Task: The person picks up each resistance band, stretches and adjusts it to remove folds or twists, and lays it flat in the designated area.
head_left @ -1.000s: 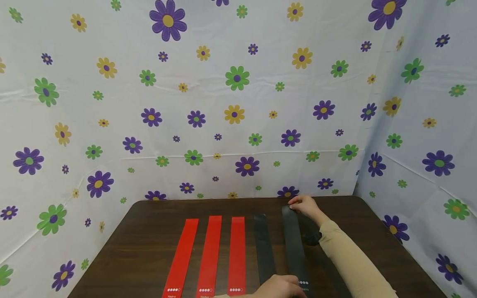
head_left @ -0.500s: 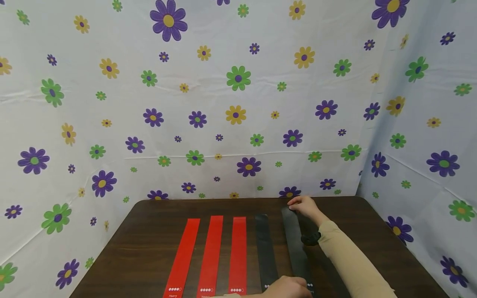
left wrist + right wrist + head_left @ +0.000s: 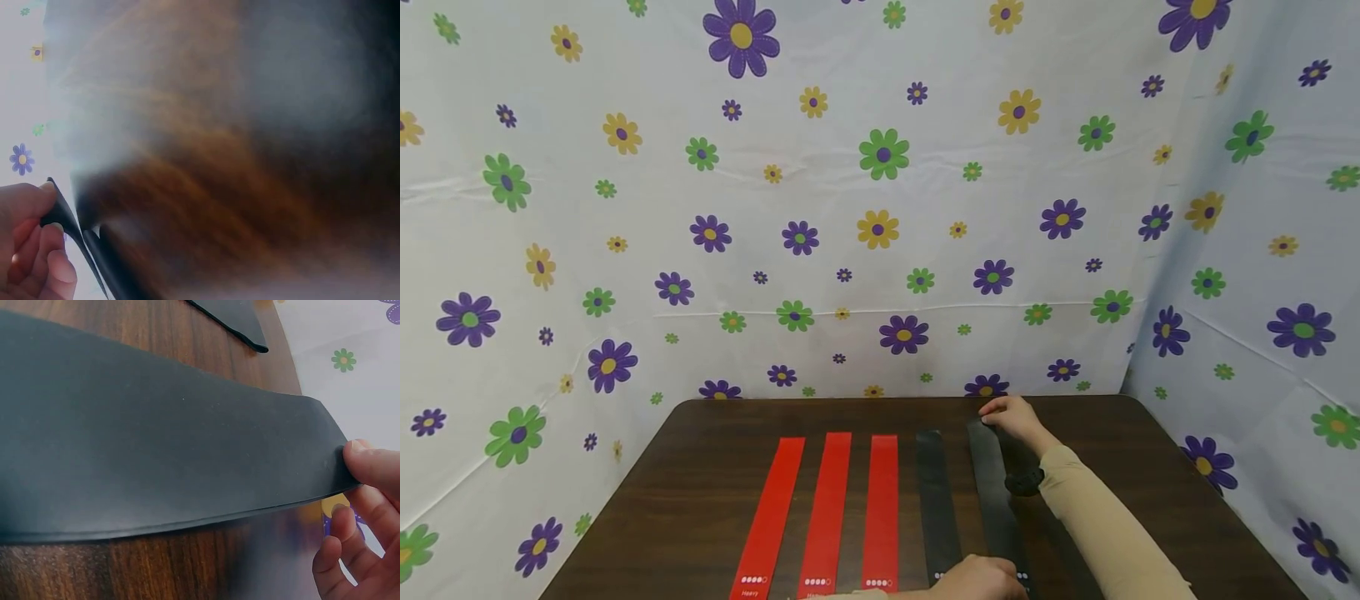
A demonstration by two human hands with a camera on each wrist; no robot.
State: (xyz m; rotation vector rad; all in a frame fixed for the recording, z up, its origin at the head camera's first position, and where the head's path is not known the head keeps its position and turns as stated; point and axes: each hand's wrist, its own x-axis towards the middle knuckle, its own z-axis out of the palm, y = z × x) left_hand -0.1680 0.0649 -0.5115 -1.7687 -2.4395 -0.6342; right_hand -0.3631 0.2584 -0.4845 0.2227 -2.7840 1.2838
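A flat black resistance band (image 3: 996,500) runs front to back on the right of the row, stretched between both hands. At its far end, my right hand (image 3: 1009,417) pinches the corner between thumb and forefinger; the right wrist view shows the band's broad face (image 3: 156,437) lifted at that end. The near end is pinched by my left hand (image 3: 977,577), seen also in the left wrist view, where thumb and fingers grip the black edge (image 3: 65,219). A second black band (image 3: 938,508) lies just left, its near end partly covered by the left hand.
Three red bands, the left (image 3: 771,517), the middle (image 3: 826,517) and the right (image 3: 880,508), lie side by side, white dots and "Heavy" lettering near their front ends. The dark wooden table (image 3: 662,500) meets a flower-printed sheet (image 3: 820,275) behind and at the right.
My left hand has shifted slightly right with the black band's near end, uncovering white dots on the neighbouring black band. My right hand keeps its pinch at the far end. The view shifts a little.
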